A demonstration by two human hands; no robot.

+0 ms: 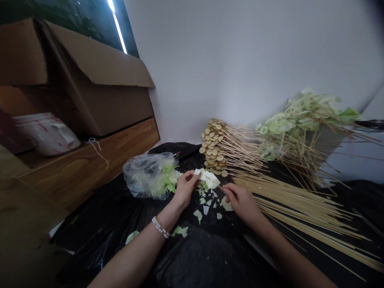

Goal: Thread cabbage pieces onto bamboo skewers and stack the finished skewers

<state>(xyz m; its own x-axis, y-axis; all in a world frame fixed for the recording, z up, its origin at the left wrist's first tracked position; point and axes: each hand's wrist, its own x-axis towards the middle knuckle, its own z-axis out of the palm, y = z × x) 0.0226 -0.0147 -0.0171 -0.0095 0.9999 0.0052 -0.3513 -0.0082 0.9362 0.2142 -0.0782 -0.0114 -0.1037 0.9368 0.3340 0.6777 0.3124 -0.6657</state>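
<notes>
My left hand (186,186) pinches a pale cabbage leaf piece (208,178) by its left end. My right hand (239,200) has its fingers closed on a thin wooden skewer (221,187), whose tip end meets the right side of that leaf. Below both hands, small cabbage scraps (205,209) lie scattered on black plastic sheeting (192,256). Left of my left hand sits a clear plastic bag (144,176) with green cabbage leaves (169,178) at its mouth. Bare skewers (300,204) lie in a loose row right of my right hand.
Potato slices on skewers (213,144) are stacked against the white wall (240,60). Skewered cabbage (297,116) is heaped at the right. On a wooden ledge (120,156) at left stand a cardboard box (114,100) and a white container (45,134).
</notes>
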